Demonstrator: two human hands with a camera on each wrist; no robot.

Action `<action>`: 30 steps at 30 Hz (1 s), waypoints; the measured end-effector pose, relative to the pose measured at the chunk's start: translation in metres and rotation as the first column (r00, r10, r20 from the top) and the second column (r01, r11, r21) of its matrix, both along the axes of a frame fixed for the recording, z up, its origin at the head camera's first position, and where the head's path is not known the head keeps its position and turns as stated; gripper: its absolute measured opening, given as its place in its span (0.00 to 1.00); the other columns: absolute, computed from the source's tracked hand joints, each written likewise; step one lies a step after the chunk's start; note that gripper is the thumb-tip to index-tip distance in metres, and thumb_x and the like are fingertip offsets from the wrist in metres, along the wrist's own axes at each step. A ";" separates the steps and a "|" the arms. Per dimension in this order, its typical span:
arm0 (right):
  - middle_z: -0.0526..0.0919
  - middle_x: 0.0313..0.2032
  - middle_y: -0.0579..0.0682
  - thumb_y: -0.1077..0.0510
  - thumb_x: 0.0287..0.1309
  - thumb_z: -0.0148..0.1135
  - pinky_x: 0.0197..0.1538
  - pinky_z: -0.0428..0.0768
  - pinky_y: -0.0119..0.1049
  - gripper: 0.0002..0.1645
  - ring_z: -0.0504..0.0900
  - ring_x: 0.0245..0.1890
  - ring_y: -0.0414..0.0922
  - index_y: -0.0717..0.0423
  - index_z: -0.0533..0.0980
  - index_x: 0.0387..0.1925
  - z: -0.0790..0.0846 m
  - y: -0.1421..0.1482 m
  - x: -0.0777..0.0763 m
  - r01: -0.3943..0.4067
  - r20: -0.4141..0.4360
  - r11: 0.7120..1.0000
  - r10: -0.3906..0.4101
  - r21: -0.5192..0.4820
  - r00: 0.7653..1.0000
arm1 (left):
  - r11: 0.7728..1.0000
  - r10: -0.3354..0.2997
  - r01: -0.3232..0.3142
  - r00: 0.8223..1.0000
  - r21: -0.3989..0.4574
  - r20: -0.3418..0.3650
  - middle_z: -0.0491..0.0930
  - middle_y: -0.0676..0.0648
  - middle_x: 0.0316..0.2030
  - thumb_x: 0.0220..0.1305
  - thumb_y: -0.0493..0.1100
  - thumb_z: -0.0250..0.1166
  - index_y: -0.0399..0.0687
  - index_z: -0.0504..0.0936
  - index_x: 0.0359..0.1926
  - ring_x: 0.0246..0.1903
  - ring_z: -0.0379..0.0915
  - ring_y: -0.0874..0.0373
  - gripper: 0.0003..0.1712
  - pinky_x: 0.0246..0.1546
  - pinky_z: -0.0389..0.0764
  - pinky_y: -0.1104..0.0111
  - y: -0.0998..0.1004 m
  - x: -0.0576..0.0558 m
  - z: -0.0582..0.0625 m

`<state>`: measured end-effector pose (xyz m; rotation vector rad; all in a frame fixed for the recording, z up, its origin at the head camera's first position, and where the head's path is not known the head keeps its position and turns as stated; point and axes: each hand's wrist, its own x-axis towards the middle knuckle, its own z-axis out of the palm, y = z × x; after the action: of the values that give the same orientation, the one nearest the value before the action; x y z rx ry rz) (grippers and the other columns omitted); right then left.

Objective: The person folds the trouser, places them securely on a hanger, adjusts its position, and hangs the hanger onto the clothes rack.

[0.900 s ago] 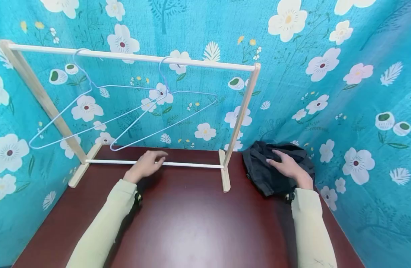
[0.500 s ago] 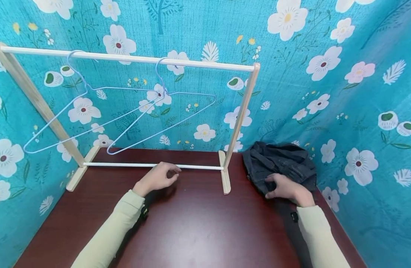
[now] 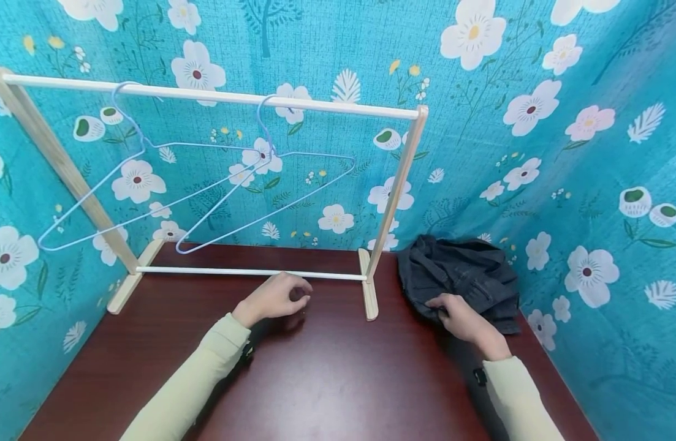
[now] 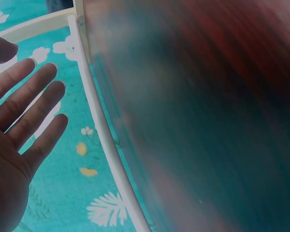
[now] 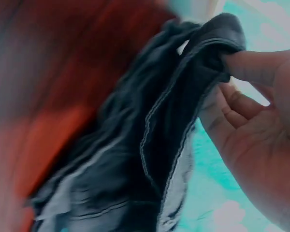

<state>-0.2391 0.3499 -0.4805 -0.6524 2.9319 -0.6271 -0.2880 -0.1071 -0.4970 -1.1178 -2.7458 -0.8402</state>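
Dark denim pants (image 3: pixel 453 269) with pale stitching lie crumpled at the back right of the table. My right hand (image 3: pixel 464 321) pinches their near-left edge between thumb and fingers. In the right wrist view that hand (image 5: pixel 261 111) holds a stitched edge of the pants (image 5: pixel 159 125), and the cloth hangs away from it in folds. My left hand (image 3: pixel 279 295) is over the table just in front of the rack's low bar, fingers loosely bent and holding nothing. Its fingers are spread apart in the left wrist view, where the left hand (image 4: pixel 24 111) shows at the left edge.
A wooden rack (image 3: pixel 395 190) stands at the back left. On its top rod (image 3: pixel 205 95) hang two pale purple wire hangers, a left hanger (image 3: pixel 89 196) and a right hanger (image 3: pixel 266 214). A blue flowered curtain (image 3: pixel 326 55) encloses the dark red table (image 3: pixel 326 380).
My right hand has come down and nearer from above the pants to their near-left edge and now pinches it. My left hand has shifted right and slightly nearer along the low bar.
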 end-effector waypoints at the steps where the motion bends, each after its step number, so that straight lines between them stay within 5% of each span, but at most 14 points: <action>1: 0.85 0.51 0.60 0.75 0.65 0.51 0.57 0.81 0.55 0.20 0.81 0.56 0.60 0.66 0.82 0.53 0.003 -0.004 0.002 -0.005 -0.021 1.000 0.005 -0.012 1.000 | 1.000 -0.006 0.006 1.000 -0.003 -0.005 0.87 0.55 0.40 0.67 0.46 0.66 0.45 0.89 0.48 0.36 0.81 0.64 0.13 0.43 0.84 0.67 0.002 0.000 0.000; 8: 0.84 0.43 0.53 0.74 0.67 0.56 0.49 0.84 0.49 0.18 0.83 0.45 0.49 0.62 0.82 0.53 0.040 -0.043 0.010 -0.073 -0.236 0.996 0.058 -0.054 0.970 | 0.998 -0.050 0.047 0.993 -0.033 -0.107 0.86 0.52 0.48 0.69 0.49 0.67 0.47 0.87 0.52 0.51 0.81 0.60 0.16 0.55 0.82 0.62 0.030 0.003 0.007; 15: 0.85 0.42 0.50 0.73 0.64 0.61 0.39 0.83 0.39 0.19 0.80 0.36 0.41 0.59 0.83 0.54 0.061 -0.090 0.021 -0.199 -0.355 0.967 0.132 -0.159 0.925 | 0.992 -0.122 0.122 0.977 -0.013 -0.176 0.77 0.47 0.62 0.68 0.52 0.69 0.46 0.76 0.67 0.62 0.73 0.55 0.31 0.65 0.76 0.61 0.069 0.018 0.021; 25: 0.85 0.46 0.52 0.73 0.63 0.63 0.48 0.86 0.42 0.18 0.85 0.47 0.46 0.60 0.82 0.53 0.045 -0.138 0.039 -0.297 -0.338 0.932 0.217 -0.208 0.916 | 0.929 -0.245 0.271 0.961 0.251 -0.130 0.76 0.46 0.65 0.65 0.36 0.70 0.42 0.77 0.66 0.67 0.71 0.56 0.28 0.67 0.74 0.65 0.097 0.023 0.007; 30: 0.79 0.60 0.53 0.62 0.71 0.61 0.58 0.82 0.45 0.24 0.80 0.60 0.48 0.58 0.73 0.66 0.045 -0.135 0.056 -0.258 -0.106 0.958 0.246 -0.126 0.964 | 0.915 -0.287 0.302 0.953 0.268 -0.095 0.80 0.45 0.62 0.64 0.32 0.69 0.45 0.86 0.53 0.63 0.75 0.56 0.16 0.61 0.78 0.67 0.098 0.021 -0.002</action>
<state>-0.1833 0.2146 -0.4360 -1.0752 2.8322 -0.7951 -0.2674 -0.0092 -0.4993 -1.4855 -2.3478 -1.1697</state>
